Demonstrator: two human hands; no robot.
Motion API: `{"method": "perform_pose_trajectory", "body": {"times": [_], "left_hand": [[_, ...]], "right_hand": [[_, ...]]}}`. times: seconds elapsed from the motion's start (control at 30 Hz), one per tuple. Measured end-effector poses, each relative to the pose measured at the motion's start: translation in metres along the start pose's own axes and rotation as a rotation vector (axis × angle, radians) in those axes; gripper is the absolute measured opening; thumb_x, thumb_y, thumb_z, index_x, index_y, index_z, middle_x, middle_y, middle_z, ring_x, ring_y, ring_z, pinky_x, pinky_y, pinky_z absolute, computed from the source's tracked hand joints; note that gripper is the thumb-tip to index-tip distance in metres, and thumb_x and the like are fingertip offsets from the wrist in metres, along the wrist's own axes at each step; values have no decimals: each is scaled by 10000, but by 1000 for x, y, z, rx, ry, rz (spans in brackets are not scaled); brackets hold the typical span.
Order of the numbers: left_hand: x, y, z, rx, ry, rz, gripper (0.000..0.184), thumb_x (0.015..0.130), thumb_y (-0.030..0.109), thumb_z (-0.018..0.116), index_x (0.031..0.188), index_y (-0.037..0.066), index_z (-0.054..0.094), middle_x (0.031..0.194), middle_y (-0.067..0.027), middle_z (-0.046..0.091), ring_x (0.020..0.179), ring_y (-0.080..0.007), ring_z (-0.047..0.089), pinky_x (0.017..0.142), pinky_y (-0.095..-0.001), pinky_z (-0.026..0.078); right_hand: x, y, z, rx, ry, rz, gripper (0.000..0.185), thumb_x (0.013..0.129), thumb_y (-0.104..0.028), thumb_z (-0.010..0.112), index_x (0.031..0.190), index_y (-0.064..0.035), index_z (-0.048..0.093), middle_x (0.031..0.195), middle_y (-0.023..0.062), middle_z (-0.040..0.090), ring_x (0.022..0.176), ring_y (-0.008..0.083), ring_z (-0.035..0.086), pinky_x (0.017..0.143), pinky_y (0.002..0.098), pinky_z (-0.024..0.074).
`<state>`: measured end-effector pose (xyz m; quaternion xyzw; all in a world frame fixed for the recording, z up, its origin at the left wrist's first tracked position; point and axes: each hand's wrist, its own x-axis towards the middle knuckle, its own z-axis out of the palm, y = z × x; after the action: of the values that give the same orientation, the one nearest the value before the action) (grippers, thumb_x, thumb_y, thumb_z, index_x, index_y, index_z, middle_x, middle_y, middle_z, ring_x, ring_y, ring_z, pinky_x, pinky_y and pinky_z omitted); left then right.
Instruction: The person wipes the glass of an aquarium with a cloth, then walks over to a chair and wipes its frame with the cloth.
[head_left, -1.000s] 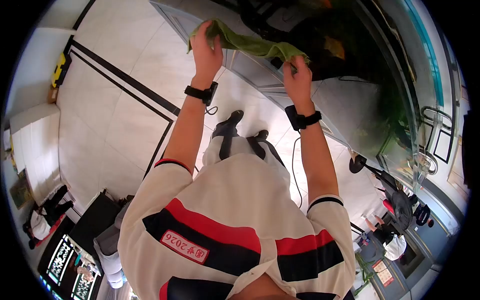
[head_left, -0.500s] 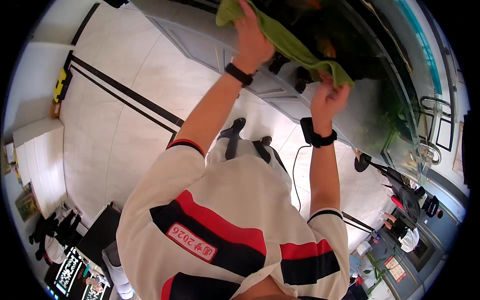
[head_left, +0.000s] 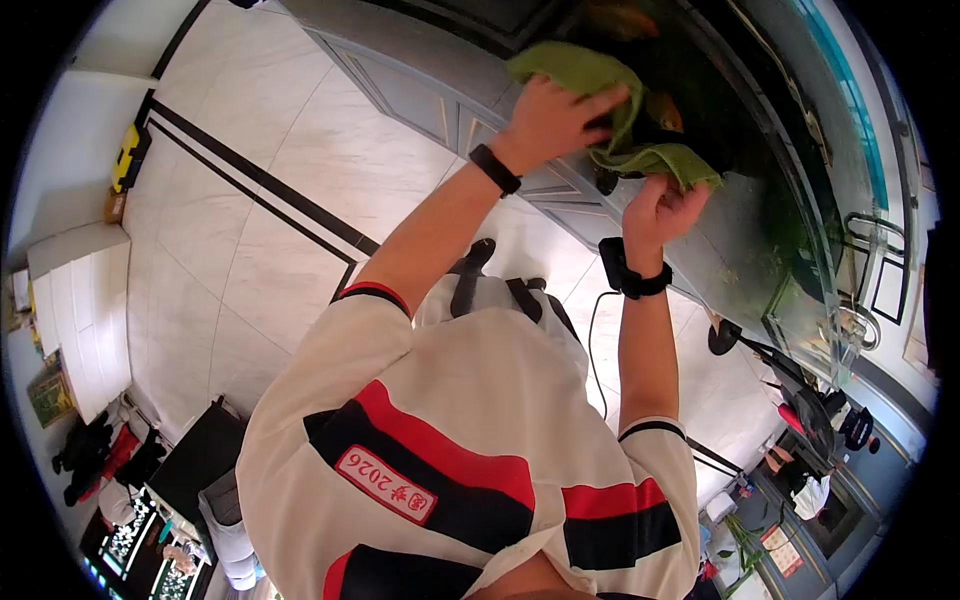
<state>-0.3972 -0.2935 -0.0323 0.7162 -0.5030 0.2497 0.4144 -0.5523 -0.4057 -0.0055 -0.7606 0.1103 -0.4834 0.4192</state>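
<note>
A green cloth (head_left: 580,72) stretches in loose folds between my two hands, in front of the glass of a fish tank (head_left: 740,215). My left hand (head_left: 550,122), with a dark band on its wrist, lies against the cloth, its fingers stretched out and apart, slightly blurred. At the cloth's right end, my right hand (head_left: 662,208) pinches the edge between thumb and fingers. A black watch-like device (head_left: 630,268) is strapped to that wrist. Orange fish (head_left: 664,112) show in the dark water behind the cloth.
Below the tank is a grey panelled cabinet (head_left: 400,95). A thin cable (head_left: 592,350) hangs beside my right arm. A black pedestal fan (head_left: 815,420) stands at the right. A white cabinet (head_left: 85,320) stands at the left. Another person (head_left: 810,495) is at the far lower right.
My left hand has moved right and down toward my right hand, its fingers now spread. The cloth, stretched before, is now slack and folded. My right hand keeps its pinch, almost in place.
</note>
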Motion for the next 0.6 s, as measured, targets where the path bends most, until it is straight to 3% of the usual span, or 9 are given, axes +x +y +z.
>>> {"method": "perform_pose_trajectory", "body": {"times": [0.13,0.23,0.27,0.33,0.43,0.5,0.6], "left_hand": [[0,-38,-12,156,167,-112,943,622,302,846,1434,76,424,1241,-199,563,1160,-393,517,986,-494,411],[-22,-67,-11,57,191,-495,1088,653,304,837,1497,-23,234,1257,-290,511,1170,-445,482,980,-526,400],[-31,-78,-12,-77,277,-444,1106,716,229,793,1496,-95,78,1279,-336,459,1171,-492,439,1009,-521,375],[-65,-99,8,-249,238,-629,1107,720,184,783,1489,-109,41,1284,-332,441,1160,-503,423,1024,-508,362],[-92,-85,13,-124,-22,-807,1052,779,90,718,1478,-115,-42,1140,-284,516,1106,-467,440,1090,-502,304],[-94,-73,16,-63,-114,-785,1038,803,63,694,1474,-115,-78,1120,-287,531,1097,-462,441,1117,-512,268],[-86,-58,25,-153,-31,-658,1085,769,116,726,1476,-115,-64,1237,-342,445,1138,-498,406,1095,-532,265]], "right_hand": [[1,-3,11,-38,-65,40,275,912,-12,564,1174,24,490,1070,131,627,906,170,630,789,265,504],[0,1,19,-44,-149,52,248,907,-75,598,1128,13,529,1014,143,666,881,222,662,775,300,511],[-1,1,22,-37,-188,56,242,902,-102,612,1106,9,546,985,147,683,865,243,673,764,313,512],[-1,3,29,-113,-263,19,232,894,-110,617,1085,8,557,964,159,686,832,280,679,739,326,517],[-3,4,39,-162,-298,3,208,886,-104,616,1057,5,572,935,174,687,789,321,679,708,343,521],[-3,1,43,-165,-275,-13,195,882,-95,611,1048,3,579,925,174,685,780,329,675,699,348,520],[-1,-6,38,-162,-193,-66,194,879,-82,605,1054,-1,583,934,164,677,793,315,666,707,345,515]]}}
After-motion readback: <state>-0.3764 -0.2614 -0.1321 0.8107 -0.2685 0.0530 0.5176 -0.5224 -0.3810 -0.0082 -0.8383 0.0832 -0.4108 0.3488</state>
